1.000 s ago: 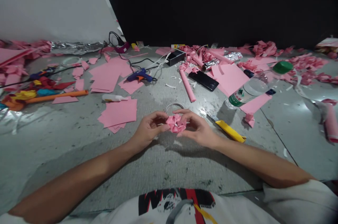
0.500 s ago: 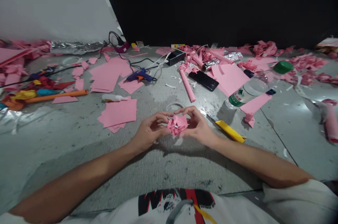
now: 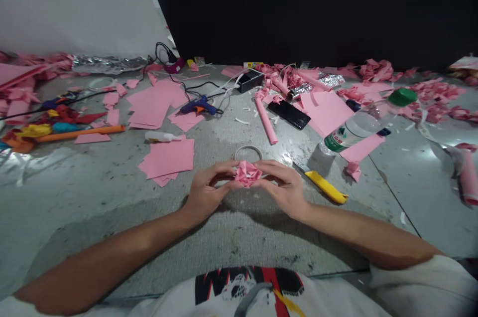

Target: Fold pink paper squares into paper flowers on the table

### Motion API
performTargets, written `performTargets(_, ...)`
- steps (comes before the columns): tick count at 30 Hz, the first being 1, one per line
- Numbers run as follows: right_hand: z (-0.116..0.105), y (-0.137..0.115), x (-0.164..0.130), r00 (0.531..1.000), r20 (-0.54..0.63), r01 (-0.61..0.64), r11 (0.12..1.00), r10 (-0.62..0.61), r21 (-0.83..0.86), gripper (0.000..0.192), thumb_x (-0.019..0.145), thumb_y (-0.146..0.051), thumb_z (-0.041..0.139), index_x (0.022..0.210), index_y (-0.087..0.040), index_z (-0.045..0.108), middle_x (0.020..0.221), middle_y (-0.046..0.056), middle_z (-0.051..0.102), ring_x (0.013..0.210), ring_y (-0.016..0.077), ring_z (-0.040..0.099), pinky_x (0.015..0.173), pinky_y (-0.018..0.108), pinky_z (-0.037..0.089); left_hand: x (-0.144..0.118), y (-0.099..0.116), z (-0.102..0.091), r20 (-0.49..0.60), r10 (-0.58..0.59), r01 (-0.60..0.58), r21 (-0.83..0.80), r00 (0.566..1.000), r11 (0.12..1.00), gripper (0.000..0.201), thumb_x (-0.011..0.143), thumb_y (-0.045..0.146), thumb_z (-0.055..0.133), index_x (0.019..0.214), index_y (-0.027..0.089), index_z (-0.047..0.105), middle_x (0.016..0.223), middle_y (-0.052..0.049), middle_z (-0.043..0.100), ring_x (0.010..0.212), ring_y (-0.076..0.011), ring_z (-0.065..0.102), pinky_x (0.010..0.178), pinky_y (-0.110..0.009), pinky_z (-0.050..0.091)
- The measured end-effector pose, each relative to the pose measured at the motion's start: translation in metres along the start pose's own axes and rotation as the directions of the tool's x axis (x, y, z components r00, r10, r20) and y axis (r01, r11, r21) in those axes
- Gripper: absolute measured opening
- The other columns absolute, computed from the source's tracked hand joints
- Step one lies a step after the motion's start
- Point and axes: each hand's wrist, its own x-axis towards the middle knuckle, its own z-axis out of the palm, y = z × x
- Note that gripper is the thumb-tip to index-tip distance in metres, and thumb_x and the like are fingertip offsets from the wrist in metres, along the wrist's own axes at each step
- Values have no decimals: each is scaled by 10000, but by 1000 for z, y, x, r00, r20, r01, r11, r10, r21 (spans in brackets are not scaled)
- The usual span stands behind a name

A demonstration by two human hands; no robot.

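Observation:
A small folded pink paper flower point(image 3: 247, 173) sits between both hands, just above the grey floor. My left hand point(image 3: 206, 188) pinches its left side with thumb and fingers. My right hand point(image 3: 283, 185) pinches its right side the same way. A roll of clear tape point(image 3: 247, 151) lies just beyond the flower. A yellow utility knife point(image 3: 324, 187) lies right of my right hand. A stack of pink paper sheets point(image 3: 168, 158) lies left of my left hand.
A water bottle with a green cap point(image 3: 364, 120) lies at the right. A black phone point(image 3: 294, 114), a rolled pink tube point(image 3: 266, 122), a blue glue gun point(image 3: 198, 105) with cables and a white glue bottle point(image 3: 162, 136) lie further off. Pink scraps litter the back and right.
Both hands have turned the flower and lowered it slightly; the fingers now press closer around it. The view has shifted a little.

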Motion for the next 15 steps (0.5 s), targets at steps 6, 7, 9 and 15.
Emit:
performTargets(6, -6, 0, 1, 985, 41, 168, 979, -165, -111, 297, 899, -260, 806, 1190, -318, 803, 1132, 75, 777, 993, 243, 733, 895, 424, 620, -3, 0, -2, 11, 96, -97, 102, 995, 990, 144, 823, 246, 852, 928, 192, 769, 1193, -102, 792, 1122, -259, 753, 1012, -394, 617)
performTargets(7, -6, 0, 2, 984, 44, 175, 979, -171, -108, 302, 898, -254, 806, 1194, -318, 802, 1133, 76, 775, 988, 237, 733, 866, 406, 627, -3, 0, -2, 17, 110, -112, 106, 994, 988, 137, 823, 230, 852, 926, 195, 770, 1187, -95, 795, 1119, -251, 755, 1008, -381, 619)
performTargets(9, -6, 0, 4, 986, 46, 165, 981, -161, -98, 302, 890, -264, 814, 1188, -318, 803, 1130, 77, 771, 970, 226, 731, 780, 360, 639, -3, 0, -3, 16, 117, -118, 86, 993, 989, 165, 823, 207, 851, 966, 202, 769, 1201, -84, 792, 1096, -232, 763, 972, -345, 633)
performTargets(15, -6, 2, 6, 990, 48, 140, 985, -136, -105, 300, 876, -313, 827, 1176, -320, 807, 1077, 71, 773, 926, 220, 724, 739, 343, 633, 1, 2, -2, -5, 113, -112, 103, 994, 988, 413, 817, 230, 861, 1216, 236, 757, 1174, -64, 803, 974, -207, 791, 915, -318, 656)
